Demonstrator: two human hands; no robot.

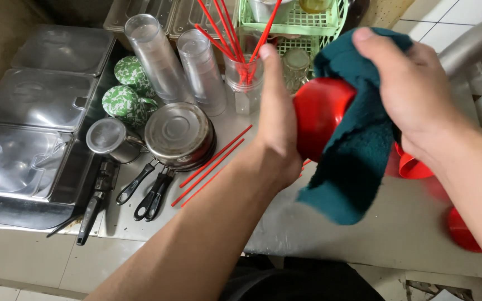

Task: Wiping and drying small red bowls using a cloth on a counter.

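Right now your left hand [277, 120] is cupping the red plastic bowl [319, 120] above the counter [330, 239] (light, probably slippery), while your right hand [411, 92] is pressing the soft teal cloth [358, 167] against it.

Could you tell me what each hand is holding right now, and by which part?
The left hand steadies the red cup by its side wall. The right hand has its grip on the upper part of the dark green cloth, pressed against the cup.
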